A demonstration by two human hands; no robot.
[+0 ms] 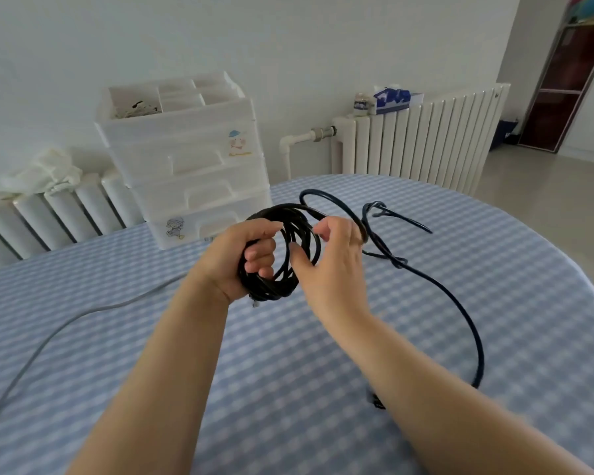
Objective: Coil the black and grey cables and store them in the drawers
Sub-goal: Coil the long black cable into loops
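My left hand grips a coil of black cable of several loops, held up above the table. My right hand sits just right of the coil, fingers curled round the strand that leads off it. The loose rest of the black cable loops across the checked tablecloth to the right and ends in a plug near my right forearm. A grey cable lies uncoiled on the left of the table. The white plastic drawer unit stands at the table's far side, its drawers closed.
The table carries a blue and white checked cloth. White radiators line the wall behind, one with a tissue box on top, another with a white cloth. The drawer unit's top tray holds small items. A doorway opens at far right.
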